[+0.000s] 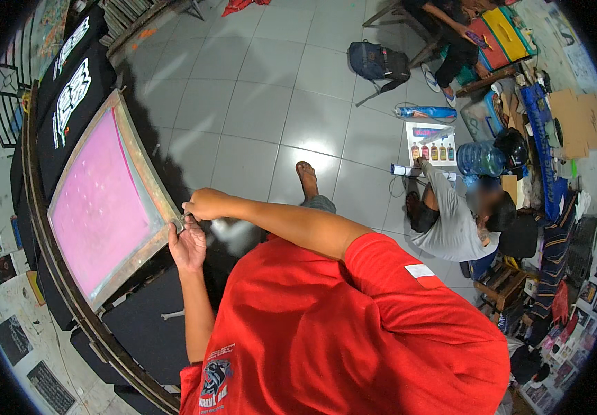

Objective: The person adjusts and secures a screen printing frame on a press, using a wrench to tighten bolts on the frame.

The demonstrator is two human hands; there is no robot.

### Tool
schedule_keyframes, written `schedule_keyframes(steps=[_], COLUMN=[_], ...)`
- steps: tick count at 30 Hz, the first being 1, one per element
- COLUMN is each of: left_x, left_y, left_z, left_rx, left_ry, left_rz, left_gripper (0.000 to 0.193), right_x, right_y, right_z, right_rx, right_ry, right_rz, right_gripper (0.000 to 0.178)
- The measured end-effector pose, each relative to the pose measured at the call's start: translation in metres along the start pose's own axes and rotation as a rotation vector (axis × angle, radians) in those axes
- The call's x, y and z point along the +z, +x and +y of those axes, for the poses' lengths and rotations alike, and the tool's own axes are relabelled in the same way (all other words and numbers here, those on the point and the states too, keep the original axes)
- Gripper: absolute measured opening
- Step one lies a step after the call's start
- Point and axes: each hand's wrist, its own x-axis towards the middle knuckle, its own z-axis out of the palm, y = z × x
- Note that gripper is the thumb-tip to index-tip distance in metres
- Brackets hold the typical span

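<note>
A screen printing frame (147,185) with a wooden border and pink mesh (101,200) stands tilted over a rack of black fabric at my left. My left hand (189,247) is at the frame's near right corner, palm up, its thumb against the wood and its fingers curled at the edge. Just beyond it, my right hand (208,204) is closed in a pinch at that same corner. A small dark piece shows between the two hands, but its kind cannot be made out.
Black shirts (73,104) with white prints lie along the rail (35,187). A grey tiled floor spreads ahead, with a dark backpack (379,62) on it. One person in a grey shirt (444,214) crouches at right near a water jug (480,159); another sits at the far right.
</note>
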Motion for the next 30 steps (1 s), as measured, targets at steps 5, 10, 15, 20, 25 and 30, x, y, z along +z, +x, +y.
schedule_keyframes(steps=[5,10,15,20,25,30], left_x=[-0.001,-0.008,-0.012,-0.016,-0.006,-0.007], left_y=[0.007,0.008,0.008,0.008,0.003,-0.002], left_z=[-0.002,0.001,0.003,0.005,0.002,0.004], left_rx=[0.007,0.065,0.041,0.032,-0.002,0.198], left_ry=[-0.04,-0.015,-0.012,-0.038,0.187,0.255], left_rz=[0.024,0.038,-0.004,-0.004,-0.043,0.143], left_gripper=[0.037,0.036,0.036,0.037,0.037,0.034], right_x=[0.011,0.016,0.006,0.008,0.007,0.012], right_y=[0.006,-0.005,-0.016,-0.017,-0.011,-0.003], right_z=[0.018,0.007,0.006,0.002,0.005,0.009], right_rx=[-0.028,-0.085,-0.185,-0.117,-0.074,-0.107], right_ry=[0.129,0.008,0.11,0.261,0.374,0.062], right_rz=[0.064,0.321,0.282,0.275,0.244,0.33], right_gripper=[0.052,0.039,0.025,0.018,0.018,0.028])
